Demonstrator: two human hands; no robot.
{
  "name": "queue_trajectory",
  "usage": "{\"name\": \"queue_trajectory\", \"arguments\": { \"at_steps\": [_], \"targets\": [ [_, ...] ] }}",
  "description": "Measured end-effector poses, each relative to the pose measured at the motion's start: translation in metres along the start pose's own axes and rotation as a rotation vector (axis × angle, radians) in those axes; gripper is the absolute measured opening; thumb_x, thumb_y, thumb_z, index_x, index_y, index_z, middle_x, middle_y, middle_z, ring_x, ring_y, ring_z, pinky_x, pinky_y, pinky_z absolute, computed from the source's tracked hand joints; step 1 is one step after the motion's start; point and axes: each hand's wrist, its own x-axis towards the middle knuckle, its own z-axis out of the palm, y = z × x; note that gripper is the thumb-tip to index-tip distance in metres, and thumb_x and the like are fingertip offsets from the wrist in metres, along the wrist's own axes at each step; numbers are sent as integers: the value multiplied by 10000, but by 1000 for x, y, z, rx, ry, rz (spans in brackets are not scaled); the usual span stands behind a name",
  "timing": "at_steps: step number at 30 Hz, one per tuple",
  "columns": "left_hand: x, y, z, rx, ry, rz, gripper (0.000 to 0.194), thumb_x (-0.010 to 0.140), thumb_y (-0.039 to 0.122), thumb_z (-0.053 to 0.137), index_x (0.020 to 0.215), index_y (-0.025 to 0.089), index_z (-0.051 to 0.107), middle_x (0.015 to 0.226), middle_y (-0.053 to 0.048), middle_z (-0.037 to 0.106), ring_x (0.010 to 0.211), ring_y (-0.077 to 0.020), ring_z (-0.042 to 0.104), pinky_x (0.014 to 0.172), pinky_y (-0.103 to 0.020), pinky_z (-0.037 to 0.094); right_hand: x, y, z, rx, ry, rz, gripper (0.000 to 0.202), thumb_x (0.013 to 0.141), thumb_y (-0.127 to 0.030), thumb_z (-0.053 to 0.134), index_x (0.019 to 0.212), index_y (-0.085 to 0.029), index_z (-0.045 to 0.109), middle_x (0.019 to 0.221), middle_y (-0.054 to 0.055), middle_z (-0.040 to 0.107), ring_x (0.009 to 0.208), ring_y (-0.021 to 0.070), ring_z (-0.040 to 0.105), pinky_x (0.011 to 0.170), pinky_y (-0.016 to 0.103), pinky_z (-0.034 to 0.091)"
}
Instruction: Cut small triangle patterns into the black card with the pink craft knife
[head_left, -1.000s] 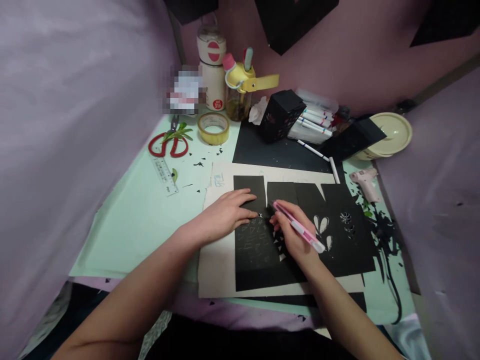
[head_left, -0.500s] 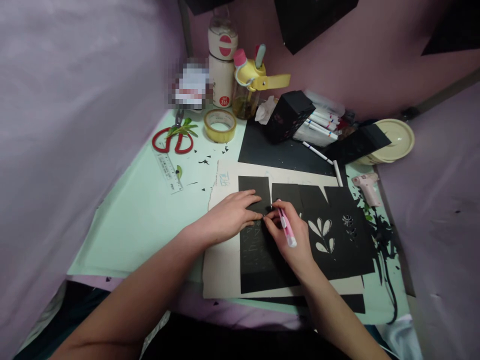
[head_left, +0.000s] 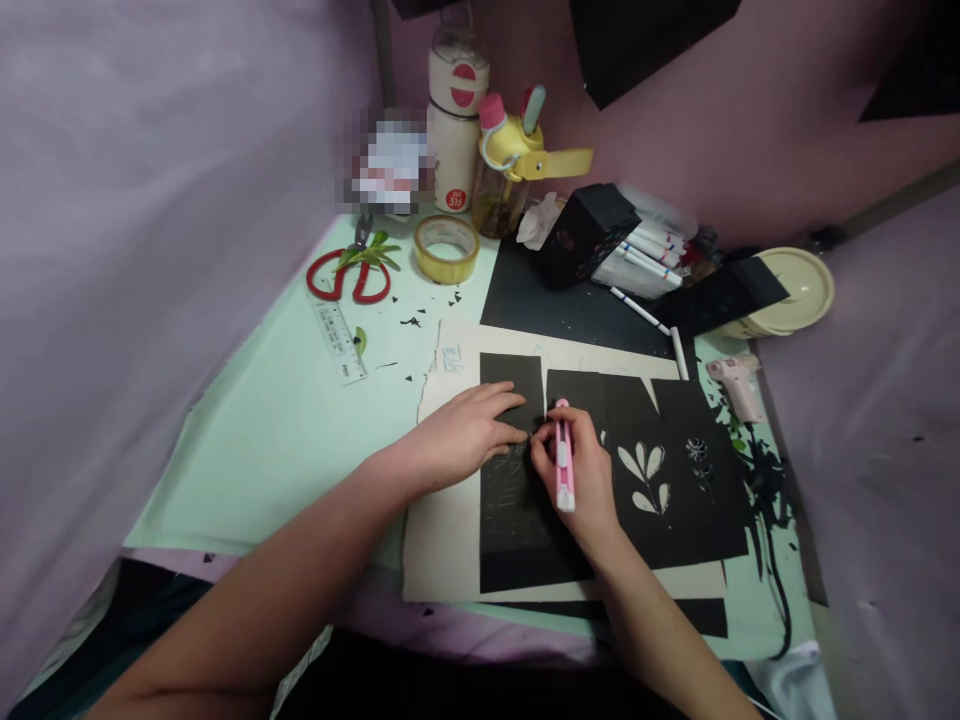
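Black paper (head_left: 517, 550) with leaf and flower cut-outs on its right part lies on a pale board (head_left: 442, 540). Slits divide its top edge into flaps. My left hand (head_left: 469, 430) rests on the left flap, palm down with fingers spread, holding nothing. Just right of it, my right hand (head_left: 581, 465) is closed around a pink utility knife (head_left: 564, 460), its fingertips close to the slit beside my left fingers. The blade tip is too small to make out. Faint drawn lines show on the paper below my left fingers.
Red-handled scissors (head_left: 326, 275), a clear ruler (head_left: 341, 345) and a tape roll (head_left: 446, 262) lie at the left back. Behind stand a white bottle (head_left: 454, 150) and a yellow-topped bottle (head_left: 499, 190). A black box (head_left: 589, 235), markers (head_left: 649, 260) and a pink glue gun (head_left: 739, 385) are rightward.
The pink knife has turned more upright in my right hand, its rear end swinging left. My left hand keeps its place on the paper. The whole view has shifted slightly.
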Motion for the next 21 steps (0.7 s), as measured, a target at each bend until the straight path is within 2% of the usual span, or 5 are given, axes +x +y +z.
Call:
{"name": "queue_trajectory", "arguments": {
  "at_steps": [9, 13, 16, 18, 21],
  "targets": [
    [2, 3, -4, -1, -45, -26, 251, 910, 195, 642, 1139, 243, 734, 1455, -108, 513, 1428, -321, 361, 1135, -474, 359, -2, 9, 6, -63, 26, 21, 263, 799, -247, 585, 1057, -242, 537, 851, 12, 726, 657, 188, 685, 630, 291, 488],
    [1, 3, -4, 0, -31, -22, 279, 909, 187, 642, 1168, 252, 722, 1454, -105, 512, 1420, -312, 372, 1132, -468, 358, 0, 9, 5, -5, 38, 29, 271, 788, -224, 595, 1052, -237, 538, 832, 14, 709, 680, 183, 672, 653, 295, 490],
    [1, 2, -3, 6, -17, -18, 282, 897, 173, 654, 1156, 258, 726, 1452, -96, 517, 1412, -305, 384, 1126, -460, 363, 1, 12, 4, 149, 43, 39, 237, 813, -212, 587, 1042, -233, 531, 758, -10, 672, 630, 154, 636, 640, 283, 489],
    [0, 1, -2, 11, -6, -9, 270, 897, 169, 652, 1142, 250, 732, 1450, -95, 520, 1408, -304, 388, 1126, -457, 361, 1, 12, -2, 263, 54, 31, 225, 825, -212, 598, 1037, -235, 526, 756, -20, 659, 636, 140, 631, 664, 283, 502],
    [-1, 0, -1, 43, 9, 16, 275, 912, 182, 633, 1161, 260, 721, 1443, -89, 524, 1392, -292, 408, 1124, -456, 361, 5, 6, -24, 295, 173, -25, 229, 815, -231, 662, 1014, -227, 547, 821, 0, 662, 726, 150, 661, 730, 309, 530]
  ]
}}
